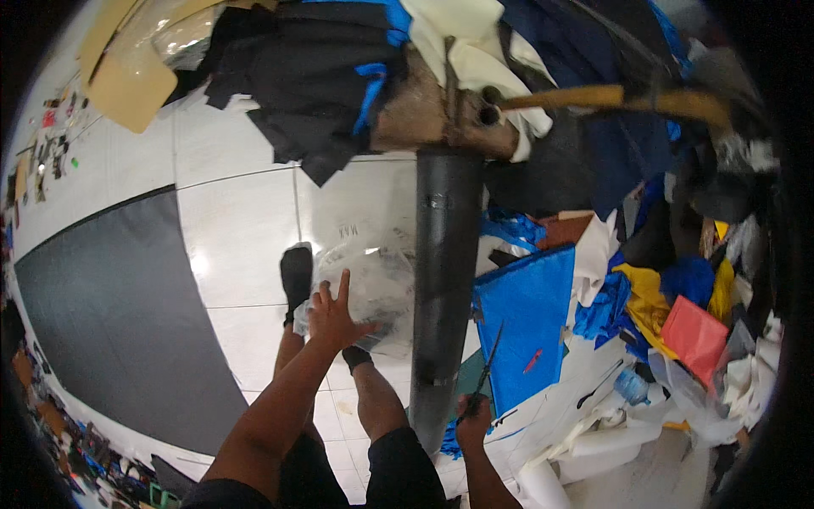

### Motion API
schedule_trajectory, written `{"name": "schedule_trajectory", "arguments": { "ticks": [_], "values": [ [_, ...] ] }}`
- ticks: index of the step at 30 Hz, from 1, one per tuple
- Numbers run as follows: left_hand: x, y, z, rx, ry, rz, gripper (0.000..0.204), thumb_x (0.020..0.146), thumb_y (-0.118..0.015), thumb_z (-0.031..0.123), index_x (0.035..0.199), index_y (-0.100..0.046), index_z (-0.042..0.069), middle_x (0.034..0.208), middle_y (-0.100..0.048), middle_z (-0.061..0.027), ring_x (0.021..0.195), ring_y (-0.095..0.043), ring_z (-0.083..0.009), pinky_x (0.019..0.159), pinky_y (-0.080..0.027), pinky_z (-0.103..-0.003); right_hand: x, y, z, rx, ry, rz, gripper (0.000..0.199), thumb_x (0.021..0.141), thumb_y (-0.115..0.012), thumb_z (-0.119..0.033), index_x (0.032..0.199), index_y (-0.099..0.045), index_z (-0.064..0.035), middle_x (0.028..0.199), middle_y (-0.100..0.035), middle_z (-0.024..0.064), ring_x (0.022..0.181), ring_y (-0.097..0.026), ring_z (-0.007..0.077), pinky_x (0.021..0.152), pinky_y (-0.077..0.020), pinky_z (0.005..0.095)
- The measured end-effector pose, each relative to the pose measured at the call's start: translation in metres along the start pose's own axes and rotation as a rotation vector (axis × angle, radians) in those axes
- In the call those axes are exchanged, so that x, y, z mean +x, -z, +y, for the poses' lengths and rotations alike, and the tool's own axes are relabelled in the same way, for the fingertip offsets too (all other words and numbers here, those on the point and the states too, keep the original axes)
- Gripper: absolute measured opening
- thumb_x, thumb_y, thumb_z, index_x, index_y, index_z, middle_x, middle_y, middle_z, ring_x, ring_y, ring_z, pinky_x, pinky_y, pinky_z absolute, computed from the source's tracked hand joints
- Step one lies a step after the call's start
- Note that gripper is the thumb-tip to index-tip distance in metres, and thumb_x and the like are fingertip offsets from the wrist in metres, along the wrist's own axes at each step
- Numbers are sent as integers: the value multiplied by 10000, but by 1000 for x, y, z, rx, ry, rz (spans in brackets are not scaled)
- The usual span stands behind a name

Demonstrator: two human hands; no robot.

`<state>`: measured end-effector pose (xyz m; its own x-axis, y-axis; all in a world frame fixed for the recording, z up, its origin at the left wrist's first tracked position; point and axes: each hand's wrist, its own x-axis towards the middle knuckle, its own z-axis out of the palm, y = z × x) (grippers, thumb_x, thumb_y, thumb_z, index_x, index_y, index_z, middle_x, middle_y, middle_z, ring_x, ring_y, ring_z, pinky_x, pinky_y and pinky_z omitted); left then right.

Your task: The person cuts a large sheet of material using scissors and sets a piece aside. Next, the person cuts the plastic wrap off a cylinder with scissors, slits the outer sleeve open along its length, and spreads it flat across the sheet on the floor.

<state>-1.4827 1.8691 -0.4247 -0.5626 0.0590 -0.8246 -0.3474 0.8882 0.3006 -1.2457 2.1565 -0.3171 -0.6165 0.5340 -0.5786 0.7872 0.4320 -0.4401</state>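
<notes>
My left hand (pixel 333 318) is open, its fingers spread over a crumpled clear plastic bag or sheet (pixel 381 293) on the tiled floor. Whether the palm presses on the plastic, I cannot tell. To the right, my right hand (pixel 473 413) is closed round the handles of dark scissors (pixel 487 365), whose long blades point away from me. Between the two hands stretches a thick black roll of material (pixel 443 280), running away from me. Beyond the scissors lies a flat blue sheet (pixel 530 314) with a small red tool or pen (pixel 532 360) on it.
A large dark grey sheet (pixel 119 314) lies on the left. Black fabric pieces (pixel 297 72) are heaped at the far side. On the right are yellow and red scraps (pixel 695 335), a blue plastic bottle (pixel 631 386) and white rolls (pixel 602 450). My feet are beside the plastic.
</notes>
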Motion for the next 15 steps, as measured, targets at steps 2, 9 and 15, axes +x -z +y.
{"name": "schedule_trajectory", "arguments": {
  "ticks": [2,9,15],
  "values": [
    [2,-46,-30,254,53,-63,1373,556,-864,582,1551,-9,175,1552,-71,-265,1356,-256,-524,890,-475,-559,-20,-10,-32,-122,72,16,158,909,-654,-151,932,-531,-55,792,-574,44,721,-531,159,669,-446,313],
    [-3,-165,-155,546,-60,-453,841,695,-777,447,1392,-419,142,1051,-707,-133,1011,-675,-292,869,-521,-445,-90,7,64,-223,-152,-21,250,850,-718,-178,885,-504,-53,755,-558,107,724,-569,289,693,-458,393],
    [-130,-128,-119,170,-404,-597,571,718,-727,414,1144,-665,39,1229,-615,-191,1093,-609,-339,975,-439,-493,-127,-38,95,401,-136,-143,625,786,-802,-259,1244,-442,-31,1220,-501,112,1095,-525,264,937,-450,411]
  ]
}}
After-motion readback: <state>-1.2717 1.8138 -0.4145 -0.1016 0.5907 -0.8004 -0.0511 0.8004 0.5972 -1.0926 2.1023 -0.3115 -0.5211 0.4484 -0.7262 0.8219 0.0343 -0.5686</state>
